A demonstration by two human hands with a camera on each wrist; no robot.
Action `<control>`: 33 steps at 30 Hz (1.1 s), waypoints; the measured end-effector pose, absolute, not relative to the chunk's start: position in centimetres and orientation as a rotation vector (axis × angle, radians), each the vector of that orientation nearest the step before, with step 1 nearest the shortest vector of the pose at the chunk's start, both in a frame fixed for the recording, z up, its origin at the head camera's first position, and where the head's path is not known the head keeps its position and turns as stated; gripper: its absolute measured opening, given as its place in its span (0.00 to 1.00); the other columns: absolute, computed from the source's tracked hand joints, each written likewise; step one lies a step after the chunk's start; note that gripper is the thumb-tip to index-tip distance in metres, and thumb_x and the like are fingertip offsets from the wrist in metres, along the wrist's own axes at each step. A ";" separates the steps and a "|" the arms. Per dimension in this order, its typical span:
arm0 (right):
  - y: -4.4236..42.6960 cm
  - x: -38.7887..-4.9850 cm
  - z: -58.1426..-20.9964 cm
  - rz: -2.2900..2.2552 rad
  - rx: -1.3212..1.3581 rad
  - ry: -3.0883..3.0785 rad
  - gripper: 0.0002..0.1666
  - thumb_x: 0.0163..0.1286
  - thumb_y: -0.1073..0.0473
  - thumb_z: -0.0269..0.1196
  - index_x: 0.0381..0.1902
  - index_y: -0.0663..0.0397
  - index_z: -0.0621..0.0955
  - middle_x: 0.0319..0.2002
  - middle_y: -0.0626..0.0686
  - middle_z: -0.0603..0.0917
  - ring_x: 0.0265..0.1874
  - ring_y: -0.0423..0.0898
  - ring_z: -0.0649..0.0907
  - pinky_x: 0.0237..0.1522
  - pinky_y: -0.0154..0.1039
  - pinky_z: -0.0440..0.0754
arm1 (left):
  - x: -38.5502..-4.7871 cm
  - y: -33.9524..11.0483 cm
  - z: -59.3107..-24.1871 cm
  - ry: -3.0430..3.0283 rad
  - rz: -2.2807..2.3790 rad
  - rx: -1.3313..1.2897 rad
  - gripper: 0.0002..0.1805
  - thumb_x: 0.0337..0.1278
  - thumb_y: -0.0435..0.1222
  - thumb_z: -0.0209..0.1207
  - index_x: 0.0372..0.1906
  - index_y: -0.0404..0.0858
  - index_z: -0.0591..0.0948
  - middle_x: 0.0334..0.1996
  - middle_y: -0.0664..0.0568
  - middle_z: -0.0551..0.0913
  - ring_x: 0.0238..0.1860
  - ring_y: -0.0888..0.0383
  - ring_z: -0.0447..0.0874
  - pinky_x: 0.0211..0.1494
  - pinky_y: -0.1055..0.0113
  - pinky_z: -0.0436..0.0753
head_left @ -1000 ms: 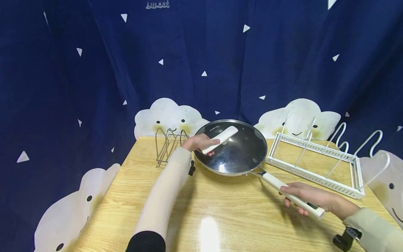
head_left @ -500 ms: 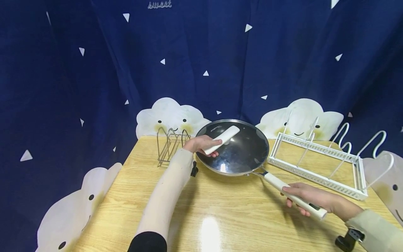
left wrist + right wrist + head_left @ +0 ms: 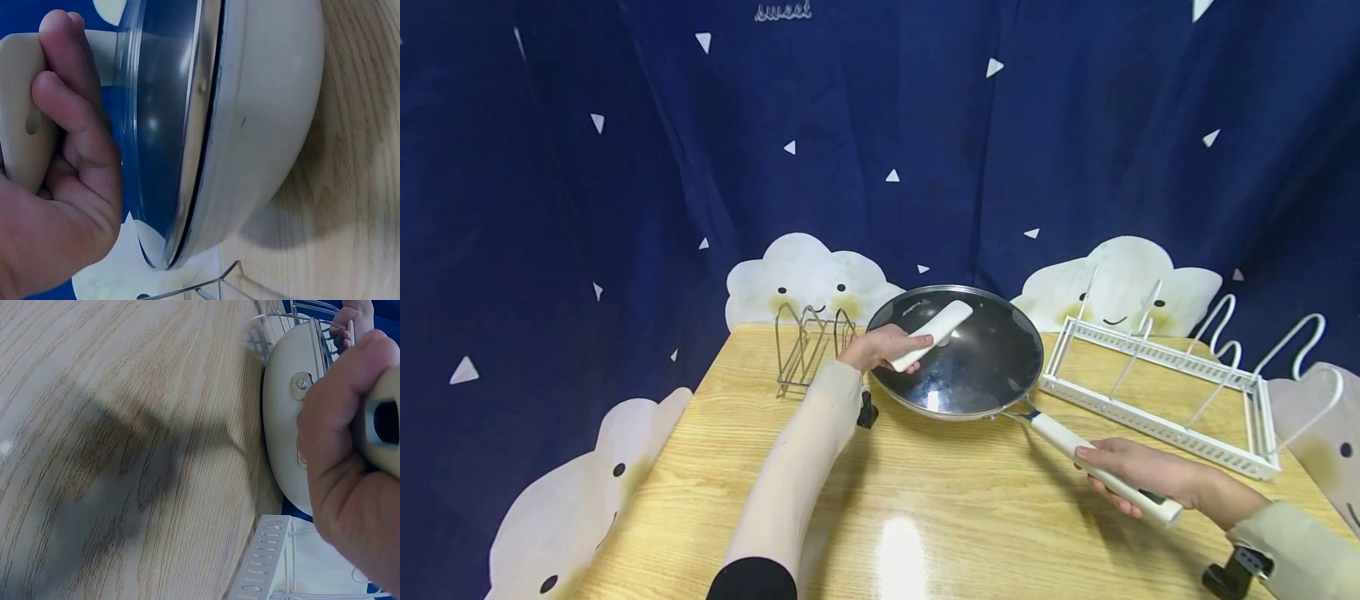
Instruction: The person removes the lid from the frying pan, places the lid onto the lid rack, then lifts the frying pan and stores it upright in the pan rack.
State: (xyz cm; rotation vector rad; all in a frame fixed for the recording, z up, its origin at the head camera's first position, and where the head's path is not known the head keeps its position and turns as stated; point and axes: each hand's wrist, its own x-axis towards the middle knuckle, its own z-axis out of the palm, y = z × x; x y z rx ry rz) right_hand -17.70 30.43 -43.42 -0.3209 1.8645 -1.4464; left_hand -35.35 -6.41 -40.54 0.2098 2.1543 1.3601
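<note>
A white wok [image 3: 269, 112] stands on the table with a dark glass lid [image 3: 988, 350] seated on its rim. My left hand [image 3: 880, 346] grips the lid's long white handle [image 3: 953, 317], the fingers curled round it in the left wrist view. Lower right, my right hand [image 3: 1153, 468] holds the wok's white handle [image 3: 1054, 433] near its end, thumb on top. In the right wrist view that hand [image 3: 344, 437] covers part of the wok's side. Most of the wok's body is hidden under the lid in the head view.
Behind the left forearm stands a small metal wire rack [image 3: 781, 362]. On the right is a white rack [image 3: 1150, 423] with tall curved dividers, close to the wok. The wooden table [image 3: 940, 508] ends at a dark blue curtain [image 3: 850, 100] with cloud shapes.
Everything in the head view has shifted slightly to the right, as the camera turned a little. Both hands keep their holds, and the lid stays on the wok.
</note>
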 end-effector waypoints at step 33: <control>30.3 -17.6 -43.4 -1.444 -0.322 1.862 0.22 0.77 0.49 0.44 0.42 0.67 0.70 0.28 0.52 0.78 0.15 0.37 0.77 0.14 0.31 0.77 | -34.3 -6.3 -40.0 2.205 1.466 0.239 0.22 0.60 0.46 0.60 0.39 0.27 0.77 0.19 0.46 0.80 0.18 0.58 0.79 0.22 0.70 0.80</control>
